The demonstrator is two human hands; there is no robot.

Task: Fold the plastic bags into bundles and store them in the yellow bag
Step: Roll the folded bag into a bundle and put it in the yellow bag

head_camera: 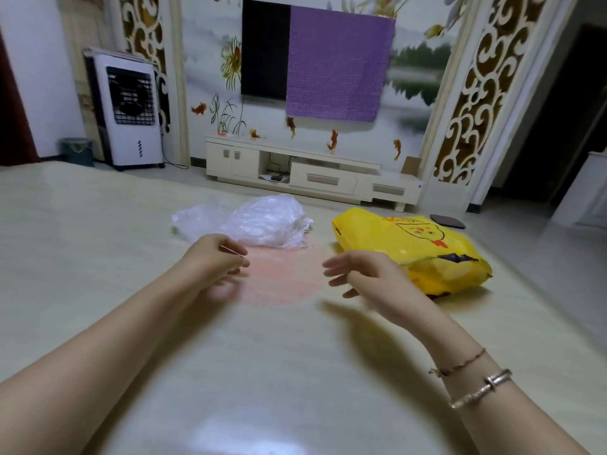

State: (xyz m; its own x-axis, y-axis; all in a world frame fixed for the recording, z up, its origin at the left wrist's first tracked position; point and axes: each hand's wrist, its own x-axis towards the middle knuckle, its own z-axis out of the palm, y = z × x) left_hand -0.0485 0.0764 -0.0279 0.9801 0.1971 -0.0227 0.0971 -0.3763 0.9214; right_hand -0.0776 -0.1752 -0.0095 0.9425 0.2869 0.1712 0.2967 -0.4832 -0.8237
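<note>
Pink plastic bag (282,274) lies flat between a loose-fingered right hand (358,274) and curled, apparently empty left hand (216,261); folding looks next, yellow bag (417,247) waiting beside.

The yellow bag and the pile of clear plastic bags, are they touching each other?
Apart. The head view shows a strip of bare table between the yellow bag on the right and the clear plastic bags on the left.

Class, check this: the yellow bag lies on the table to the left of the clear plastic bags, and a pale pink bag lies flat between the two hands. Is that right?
One slip. The head view shows the yellow bag to the right of the clear plastic bags, not the left. The pale pink bag does lie flat between the left hand and right hand.
</note>
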